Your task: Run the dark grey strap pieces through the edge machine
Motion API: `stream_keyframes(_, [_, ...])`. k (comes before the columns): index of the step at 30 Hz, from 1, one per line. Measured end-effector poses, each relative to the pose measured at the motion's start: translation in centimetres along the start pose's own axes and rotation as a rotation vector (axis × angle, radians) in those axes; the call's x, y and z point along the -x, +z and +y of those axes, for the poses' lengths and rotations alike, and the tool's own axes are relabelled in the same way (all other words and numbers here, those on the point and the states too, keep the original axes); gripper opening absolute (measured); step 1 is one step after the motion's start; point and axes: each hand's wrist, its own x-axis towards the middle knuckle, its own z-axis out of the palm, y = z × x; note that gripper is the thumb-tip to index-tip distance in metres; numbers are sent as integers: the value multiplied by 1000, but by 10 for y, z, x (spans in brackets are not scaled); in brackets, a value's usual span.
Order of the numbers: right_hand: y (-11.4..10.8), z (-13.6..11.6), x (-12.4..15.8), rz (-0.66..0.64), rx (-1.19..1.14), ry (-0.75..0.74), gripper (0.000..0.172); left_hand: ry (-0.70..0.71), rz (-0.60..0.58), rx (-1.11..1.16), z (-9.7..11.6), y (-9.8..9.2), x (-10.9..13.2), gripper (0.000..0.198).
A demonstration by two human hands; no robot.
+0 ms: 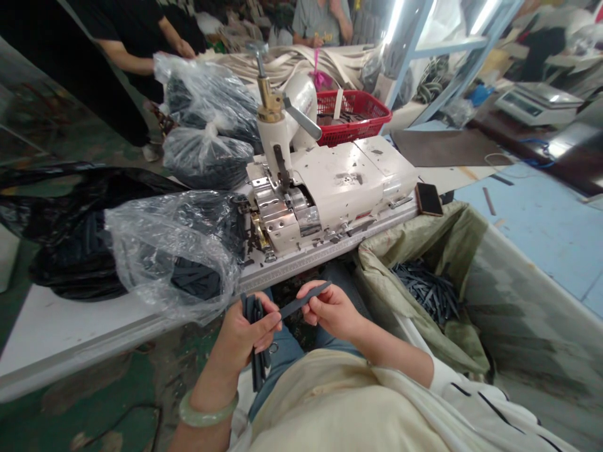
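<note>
In my left hand [257, 326] is a bundle of dark leather-like strips [258, 370], fingers wrapped round it. My right hand [332, 307] pinches a single dark strip [301, 301], which slants up to the right; its lower end meets my left thumb and fingers. Both hands are above my lap, in front of a white skiving-type machine [348, 182] with a metal feed head [277, 210]. To the left, a clear plastic bag [164, 232] lies open with more dark strips [195, 276] inside.
A green-lined bin [377, 270] holding many strips [426, 289] stands right. A phone [428, 199] rests at the machine table's corner. Behind are a red basket [353, 132] and filled plastic bags [207, 150]. A black bag [80, 263] sits left; other people work beyond.
</note>
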Motion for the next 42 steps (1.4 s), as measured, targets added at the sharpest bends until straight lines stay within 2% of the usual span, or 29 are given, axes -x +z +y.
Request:
stream_keyframes(5, [-2, -6, -6, 266, 183, 10, 31, -110, 1, -35, 2, 3, 0, 34])
stream_keyframes(8, [0, -8, -8, 347, 272, 43, 33, -138, -18, -68, 0, 5, -1, 37])
stream_keyframes(14, [6, -9, -11, 334, 233, 82, 31, -157, -63, -114, -5, 7, -3, 33])
stream_keyframes(22, [7, -16, -18, 196, 64, 126, 28, -178, -196, -25, -10, -1, -9, 26])
stream_keyframes(35, [7, -16, -29, 219, 96, 121, 27, -180, -197, -8, 1, -8, -10, 29])
stream_keyframes(42, [9, -13, -33, 234, 96, 140, 26, -175, -167, -32, -1, -9, -11, 30])
